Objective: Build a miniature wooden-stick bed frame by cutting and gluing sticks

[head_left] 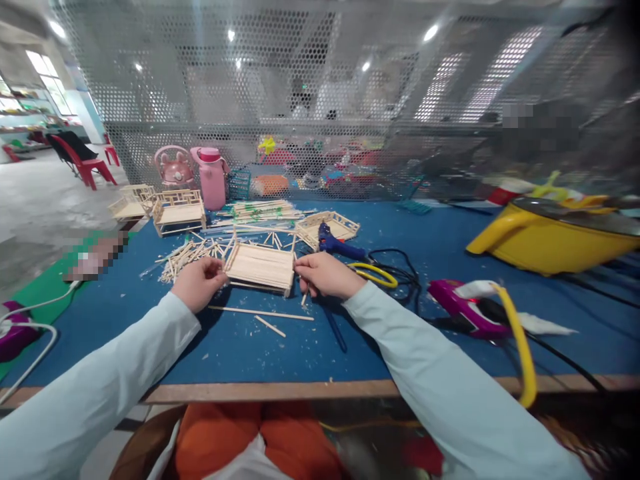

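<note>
A small bed-like frame of thin wooden sticks [261, 265] stands on the blue tabletop in front of me. My left hand [199, 283] pinches its left end with closed fingers. At the right end, the thumb and fingers of my right hand [327, 273] are closed on the frame's corner. A short stick [305, 298] pokes out below my right fingers; whether they hold it is unclear. Just behind that hand rests a blue glue gun [343, 245]. Nearer to me lie a long stick [263, 313] and a shorter stick [271, 326].
Loose sticks [187, 259] lie in a pile at left, with bundled sticks [265, 211] behind. Similar stick models [180, 212] stand at back left. A pink bottle [213, 180] is by the mesh screen [250, 100]. At right are a purple device [467, 308] and a yellow container [555, 237].
</note>
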`<act>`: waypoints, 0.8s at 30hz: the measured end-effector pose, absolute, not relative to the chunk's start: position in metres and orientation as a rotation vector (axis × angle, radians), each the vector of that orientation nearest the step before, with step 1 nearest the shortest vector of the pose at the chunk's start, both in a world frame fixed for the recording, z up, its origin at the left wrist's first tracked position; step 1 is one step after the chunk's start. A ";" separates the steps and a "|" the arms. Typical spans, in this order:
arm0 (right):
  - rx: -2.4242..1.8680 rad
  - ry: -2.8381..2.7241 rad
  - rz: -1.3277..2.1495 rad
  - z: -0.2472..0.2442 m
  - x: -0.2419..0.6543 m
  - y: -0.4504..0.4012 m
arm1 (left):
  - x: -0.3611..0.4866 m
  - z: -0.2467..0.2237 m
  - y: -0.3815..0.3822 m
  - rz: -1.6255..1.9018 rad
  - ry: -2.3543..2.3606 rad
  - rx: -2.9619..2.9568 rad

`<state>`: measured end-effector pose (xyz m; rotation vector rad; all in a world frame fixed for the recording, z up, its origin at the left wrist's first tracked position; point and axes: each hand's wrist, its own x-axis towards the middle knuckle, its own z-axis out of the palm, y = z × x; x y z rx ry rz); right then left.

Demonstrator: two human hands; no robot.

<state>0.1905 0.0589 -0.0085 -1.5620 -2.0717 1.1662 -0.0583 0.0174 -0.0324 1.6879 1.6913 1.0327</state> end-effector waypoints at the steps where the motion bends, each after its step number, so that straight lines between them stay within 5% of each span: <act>1: -1.540 -2.072 1.175 -0.010 0.190 0.060 | -0.058 -0.033 0.012 1.056 1.643 1.655; 13: -1.457 -2.064 1.282 -0.010 0.174 0.067 | -0.057 -0.033 -0.002 1.104 1.799 1.775; 24: -1.339 -2.561 0.719 0.016 0.214 0.010 | -0.078 -0.035 -0.048 0.983 1.982 2.080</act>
